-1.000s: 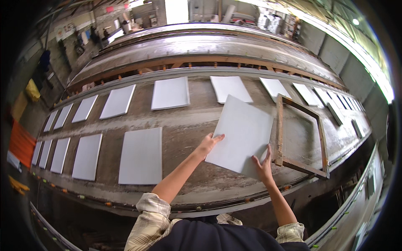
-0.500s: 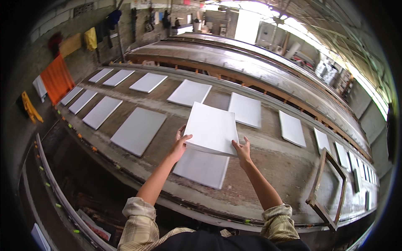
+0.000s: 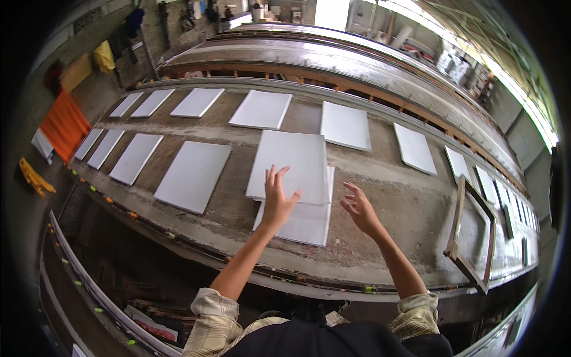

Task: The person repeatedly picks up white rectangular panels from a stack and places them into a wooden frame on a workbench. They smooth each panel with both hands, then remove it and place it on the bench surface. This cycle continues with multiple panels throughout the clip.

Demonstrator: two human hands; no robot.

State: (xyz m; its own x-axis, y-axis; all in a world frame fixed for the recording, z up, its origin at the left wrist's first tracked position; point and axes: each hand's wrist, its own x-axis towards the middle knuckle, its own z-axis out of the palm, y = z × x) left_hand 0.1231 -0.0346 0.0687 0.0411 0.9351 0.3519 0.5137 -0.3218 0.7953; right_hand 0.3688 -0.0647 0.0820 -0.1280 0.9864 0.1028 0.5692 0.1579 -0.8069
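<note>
In front of me a stack of white paper sheets (image 3: 290, 152) rests on the long table, overlapping the far part of a nearer white stack (image 3: 303, 225). My left hand (image 3: 279, 199) is over the near edge of the upper stack, fingers spread, holding nothing. To the right of the stacks, my right hand (image 3: 358, 207) hovers above the table surface with its fingers apart and nothing in them. A further white stack (image 3: 193, 177) lies to the left, and another stack (image 3: 345, 125) sits just beyond the upper one.
Several more white stacks stand in two rows along the long table (image 3: 380, 238). A wooden frame (image 3: 455, 232) leans at the right. Beyond runs another long table (image 3: 333, 56). An orange cloth (image 3: 65, 126) hangs at the left wall.
The stack that both hands held up is now down on the table, partly over the nearer stack. Both hands have let go, and the right one is apart from it.
</note>
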